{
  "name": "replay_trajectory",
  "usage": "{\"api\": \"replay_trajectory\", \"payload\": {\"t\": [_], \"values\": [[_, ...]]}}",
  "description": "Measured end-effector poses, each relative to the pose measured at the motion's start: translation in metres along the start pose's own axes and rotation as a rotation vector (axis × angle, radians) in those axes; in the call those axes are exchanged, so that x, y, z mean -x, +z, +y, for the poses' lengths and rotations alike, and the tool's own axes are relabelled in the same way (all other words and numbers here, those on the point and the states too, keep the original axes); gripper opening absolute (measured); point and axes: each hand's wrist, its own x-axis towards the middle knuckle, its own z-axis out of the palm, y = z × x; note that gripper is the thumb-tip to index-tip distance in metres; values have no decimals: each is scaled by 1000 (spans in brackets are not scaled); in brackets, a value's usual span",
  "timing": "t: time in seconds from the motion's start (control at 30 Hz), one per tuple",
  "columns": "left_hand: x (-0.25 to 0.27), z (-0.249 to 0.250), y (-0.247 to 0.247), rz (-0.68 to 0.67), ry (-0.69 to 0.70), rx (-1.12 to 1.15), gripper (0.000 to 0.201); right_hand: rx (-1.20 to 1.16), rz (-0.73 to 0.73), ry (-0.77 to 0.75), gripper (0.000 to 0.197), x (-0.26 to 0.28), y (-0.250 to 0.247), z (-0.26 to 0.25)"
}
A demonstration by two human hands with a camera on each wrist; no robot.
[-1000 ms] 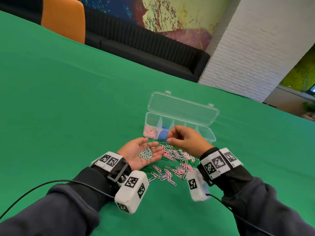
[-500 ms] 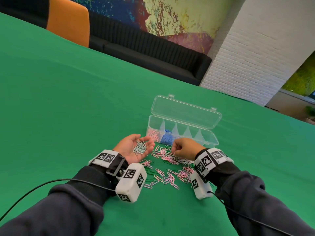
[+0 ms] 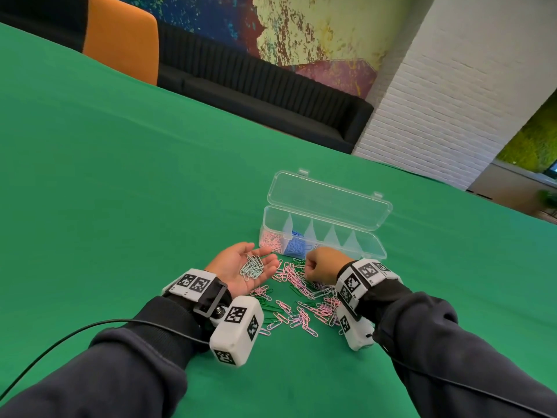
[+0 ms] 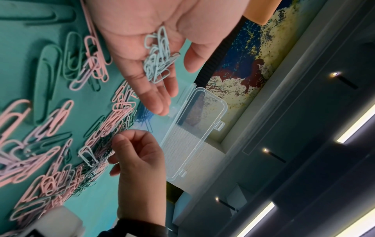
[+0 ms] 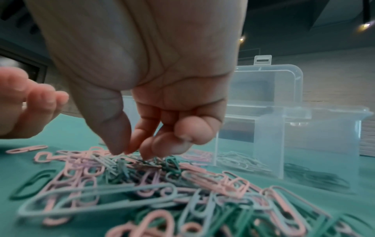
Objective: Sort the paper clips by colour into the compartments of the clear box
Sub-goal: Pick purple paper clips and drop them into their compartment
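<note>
Pink and blue clips already fill two compartments of the clear plastic box point(image 3: 327, 236); the cupped, open left hand point(image 3: 241, 267) carries pale-blue clips point(image 3: 252, 266) while the right hand point(image 3: 321, 263) pinches into the large unsorted pile point(image 3: 301, 300).

One clear box point(image 3: 325, 233), two hands, uncounted clips point(image 3: 304, 309).

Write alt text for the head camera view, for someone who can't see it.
Over a green table, an upturned left hand cups pale blue clips while the right hand reaches, fingers curled, into a loose pile of pink, green and pale clips. Just behind stands an open clear box with pink clips and blue clips in its two leftmost compartments.
</note>
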Motion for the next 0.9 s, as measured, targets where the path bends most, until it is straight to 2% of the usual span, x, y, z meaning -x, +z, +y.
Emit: {"api": "replay_trajectory", "payload": {"t": [0.07,0.23,0.43,0.53,0.63,0.7,0.73,0.77,0.9], "values": [[0,0,0,3,2,-2,39,-38,18,-27,13,1,0,0],[0,-1,1,-6,1,2,39,0,-1,-96,15,2,1,-5],[0,-1,0,-10,1,4,39,-26,31,-61,8,-1,3,-2],[1,-2,0,-10,1,-12,39,-160,89,-48,11,2,-3,3],[-1,-3,0,-4,-15,-47,39,-452,132,-88,12,10,-16,1],[-3,-4,1,1,-31,-67,40,-655,126,-142,13,16,-25,0],[-4,-4,1,-2,-37,-71,40,-661,104,-156,14,18,-27,1],[-3,-5,1,-8,-42,-68,40,-589,67,-149,13,21,-27,3],[-2,-5,1,-46,-47,-39,41,-10,-72,-50,14,25,-9,12]]}}
